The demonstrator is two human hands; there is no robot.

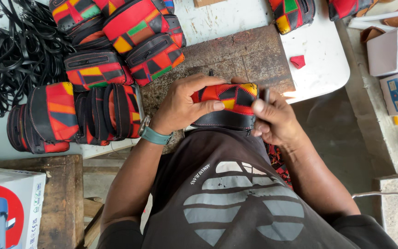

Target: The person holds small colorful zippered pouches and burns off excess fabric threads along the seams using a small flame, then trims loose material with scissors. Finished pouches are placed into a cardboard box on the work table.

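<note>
The patchwork pouch (229,103), red, orange, yellow and black with a black base, sits at centre frame above the person's dark shirt. The left hand (185,103), at its nine o'clock, clamps it, thumb across the front panel. The right hand (272,120), at three o'clock, pinches a thin metal tool (267,95) at the pouch's edge. Finished pouches (107,69) pile at ten o'clock beside black straps (14,50).

White table (318,60) w/ worn dark board (236,55), wooden bench (63,203), grey concrete floor (337,133).
</note>
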